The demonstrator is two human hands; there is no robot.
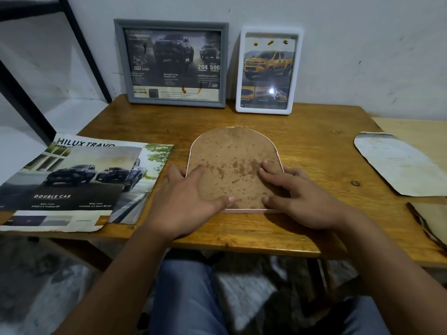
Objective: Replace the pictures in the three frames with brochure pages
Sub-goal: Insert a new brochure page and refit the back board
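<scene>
An arched pink frame lies face down in the middle of the wooden table, its stained brown backing board upward. My left hand presses flat on the board's lower left. My right hand presses flat on its lower right. A grey frame and a white frame stand against the wall, each showing a truck brochure page. An open truck brochure lies at the left with an arch-cut page on top.
An arch-shaped old picture, pale side up, lies at the right on a lighter board. Another worn sheet sits at the right edge. A black metal rack stands at the left. My knees are below the table's front edge.
</scene>
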